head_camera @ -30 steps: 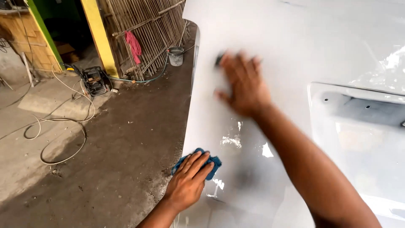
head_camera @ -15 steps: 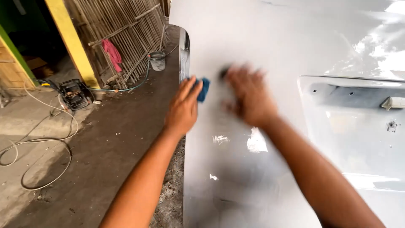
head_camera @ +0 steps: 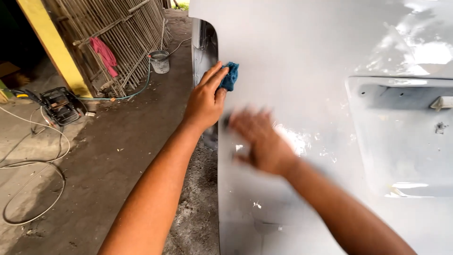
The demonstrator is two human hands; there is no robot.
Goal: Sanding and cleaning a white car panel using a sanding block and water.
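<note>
Blue cloth (head_camera: pixel 230 75) pinched in left hand's (head_camera: pixel 205 101) grip; right hand (head_camera: pixel 262 141) flat, released, on panel (head_camera: pixel 306 47).

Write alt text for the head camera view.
A person's left hand presses a blue cloth against a glossy white vehicle panel, while the blurred right hand rests flat on it lower down. Behind, on the concrete floor, are a bucket, a hose and a bamboo fence.

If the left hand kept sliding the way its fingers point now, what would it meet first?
The left hand holds a blue cloth against the grey panel, fingers pointing up and right. Ahead looks like bare panel only; the way seems free up to the picture's top edge.
</note>
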